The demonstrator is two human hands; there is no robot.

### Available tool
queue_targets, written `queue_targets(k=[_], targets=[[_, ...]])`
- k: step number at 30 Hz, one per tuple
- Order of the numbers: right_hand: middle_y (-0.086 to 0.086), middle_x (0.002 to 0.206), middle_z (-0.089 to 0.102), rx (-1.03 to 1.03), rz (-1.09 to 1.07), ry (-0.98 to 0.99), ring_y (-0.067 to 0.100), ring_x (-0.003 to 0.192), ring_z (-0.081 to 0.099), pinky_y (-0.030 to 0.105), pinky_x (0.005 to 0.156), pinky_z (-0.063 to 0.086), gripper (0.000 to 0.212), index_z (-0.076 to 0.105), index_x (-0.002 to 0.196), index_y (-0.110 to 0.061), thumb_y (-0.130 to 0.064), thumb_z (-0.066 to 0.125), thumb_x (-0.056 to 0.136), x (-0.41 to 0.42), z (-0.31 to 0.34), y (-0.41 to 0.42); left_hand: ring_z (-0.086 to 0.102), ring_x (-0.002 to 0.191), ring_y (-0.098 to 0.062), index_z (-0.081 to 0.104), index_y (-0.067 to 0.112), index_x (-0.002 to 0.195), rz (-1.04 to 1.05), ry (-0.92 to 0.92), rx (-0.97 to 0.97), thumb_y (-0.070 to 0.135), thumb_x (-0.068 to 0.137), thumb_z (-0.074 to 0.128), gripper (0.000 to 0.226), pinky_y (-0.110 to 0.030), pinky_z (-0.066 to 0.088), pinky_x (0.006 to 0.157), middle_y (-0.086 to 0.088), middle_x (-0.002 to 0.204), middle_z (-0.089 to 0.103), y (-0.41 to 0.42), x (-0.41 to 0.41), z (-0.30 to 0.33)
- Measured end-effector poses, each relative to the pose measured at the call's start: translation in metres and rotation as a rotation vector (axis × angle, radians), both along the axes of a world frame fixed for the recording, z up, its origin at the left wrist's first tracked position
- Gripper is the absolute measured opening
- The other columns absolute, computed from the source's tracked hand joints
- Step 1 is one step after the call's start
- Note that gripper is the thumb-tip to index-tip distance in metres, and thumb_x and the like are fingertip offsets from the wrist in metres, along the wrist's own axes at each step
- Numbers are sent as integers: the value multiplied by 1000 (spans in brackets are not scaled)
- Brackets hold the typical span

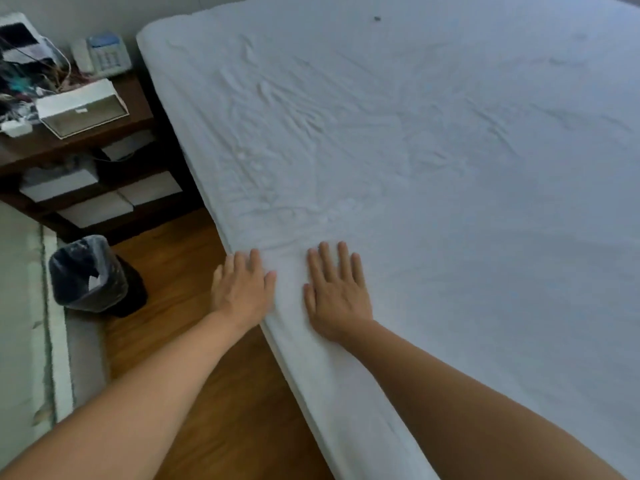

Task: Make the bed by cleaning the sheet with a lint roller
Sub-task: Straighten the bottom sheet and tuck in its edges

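Smoothing step: the white sheet point(433, 161) is judged to be pressed flat along the bed's near edge; rolling is not yet begun.
Next move: a lint roller is called for, and none is seen in view.
Sheet: spread beneath and beyond both hands, creased ahead of the fingertips.
Right hand point(337, 294): laid flat on the sheet, fingers straight, nothing grasped.
Left hand point(240, 289): flattened over the edge, nothing held.
Speck point(376, 18): far beyond the hands.
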State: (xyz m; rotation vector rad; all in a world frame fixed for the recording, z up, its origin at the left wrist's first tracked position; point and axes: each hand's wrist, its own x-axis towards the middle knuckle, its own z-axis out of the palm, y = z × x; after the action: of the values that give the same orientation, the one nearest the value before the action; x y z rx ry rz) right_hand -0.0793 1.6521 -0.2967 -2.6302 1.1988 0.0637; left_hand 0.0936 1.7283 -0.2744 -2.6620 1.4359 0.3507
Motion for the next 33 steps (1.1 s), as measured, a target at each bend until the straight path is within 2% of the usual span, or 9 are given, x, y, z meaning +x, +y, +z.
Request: queue_targets(k=[4, 6, 9, 11, 14, 18, 27, 30, 33], targets=[[1, 168, -14, 12, 139, -4, 31, 151, -28, 57, 121, -14, 66, -1, 163, -24, -51, 11, 104, 20, 0, 23, 30, 147, -36, 36, 8, 151, -131, 71, -207, 40, 108, 32, 55, -47, 34, 117, -18, 163, 27, -80, 10, 33], [3, 168, 19, 19, 111, -153, 36, 156, 6, 55, 123, 8, 58, 33, 157, -23, -43, 29, 103, 18, 2, 18, 22, 152, -35, 30, 8, 157, -210, 135, -226, 43, 108, 35, 60, -47, 27, 121, -15, 168, 19, -126, 10, 33], [0, 127, 66, -83, -61, -558, 23, 119, 60, 44, 96, 48, 34, 69, 119, -18, -17, 51, 90, 17, 14, -12, 3, 158, -33, 14, 19, 164, -411, 149, -167, 53, 107, 32, 69, -48, 10, 127, -6, 173, 1, -178, 21, 20], [3, 124, 64, -158, -214, -636, 24, 114, 59, 43, 93, 49, 37, 67, 120, -15, -8, 55, 86, 29, 20, -44, -7, 159, -30, 7, 30, 165, -577, 131, -118, 61, 104, 26, 71, -50, -1, 128, 1, 173, -5, -194, 37, 1], [13, 154, 41, -130, -349, -474, 32, 146, 33, 48, 117, 32, 52, 49, 144, -18, -12, 55, 93, 75, 20, -105, -7, 159, -28, 10, 37, 164, -644, 76, -178, 68, 99, 15, 72, -52, -2, 127, 3, 173, 2, -197, 70, -26], [1, 170, 0, -24, -436, -135, 26, 156, -9, 47, 126, -3, 62, 8, 162, -31, -42, 19, 102, 160, 0, -168, -1, 159, -31, 14, 34, 164, -508, 68, -287, 62, 100, 22, 70, -49, 1, 128, -3, 173, 8, -208, 136, -42], [1, 166, -25, -19, -258, 35, 31, 148, -34, 53, 123, -12, 64, -15, 160, -26, -48, 4, 103, 393, -9, -195, -24, 156, -20, -21, 36, 160, -332, 111, -100, 59, 105, 6, 65, -54, -6, 127, 7, 168, -27, -226, 357, -50], [0, 169, -14, 71, -117, 19, 29, 153, -23, 51, 124, -8, 61, 0, 162, -28, -47, 10, 105, 440, 5, -197, -21, 157, -21, -16, 25, 162, -364, 80, 2, 49, 107, 24, 71, -53, 2, 127, 3, 169, -24, -226, 393, -38], [6, 158, 38, -3, -157, -192, 29, 148, 32, 46, 116, 26, 48, 48, 145, -26, -37, 36, 99, 452, 27, -219, 42, 141, -25, 40, 20, 149, -457, 40, -178, 38, 103, 44, 50, -38, 39, 111, -1, 152, 42, -249, 412, -10]])
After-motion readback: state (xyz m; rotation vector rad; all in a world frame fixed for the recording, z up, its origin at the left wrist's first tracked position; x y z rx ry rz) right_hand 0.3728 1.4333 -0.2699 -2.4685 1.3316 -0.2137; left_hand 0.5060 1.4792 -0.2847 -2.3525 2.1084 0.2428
